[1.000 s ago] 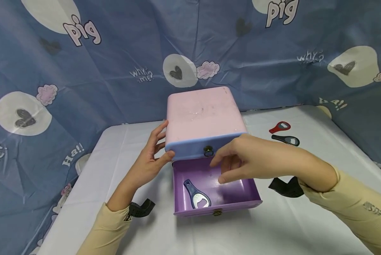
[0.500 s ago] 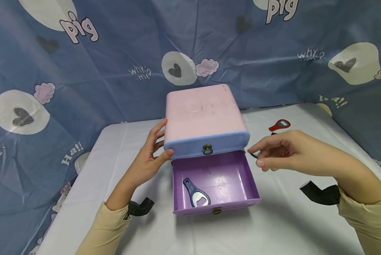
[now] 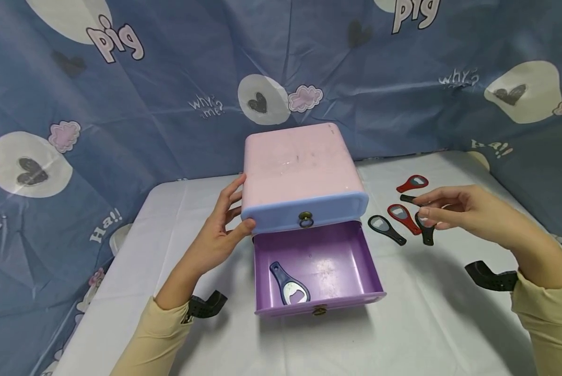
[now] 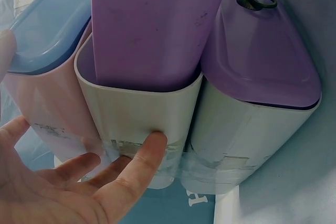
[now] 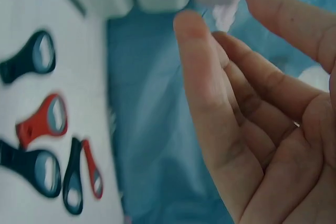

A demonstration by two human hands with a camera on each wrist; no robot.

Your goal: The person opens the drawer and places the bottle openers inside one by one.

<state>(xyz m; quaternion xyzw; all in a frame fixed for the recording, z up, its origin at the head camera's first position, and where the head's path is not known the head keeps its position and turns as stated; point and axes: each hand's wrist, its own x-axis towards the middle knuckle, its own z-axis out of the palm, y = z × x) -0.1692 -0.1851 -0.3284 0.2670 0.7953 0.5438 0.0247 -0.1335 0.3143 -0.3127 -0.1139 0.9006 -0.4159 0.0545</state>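
Pink box (image 3: 300, 167): on white table (image 3: 422, 324), purple drawer (image 3: 316, 271) pulled out.
Drawer contents: one dark blue bottle opener (image 3: 288, 286).
Left hand (image 3: 217, 235): fingers straight, pressed flat against box's left side.
Right hand (image 3: 459, 211): relaxed, empty, hovering over loose openers (image 3: 400, 222) right of box.
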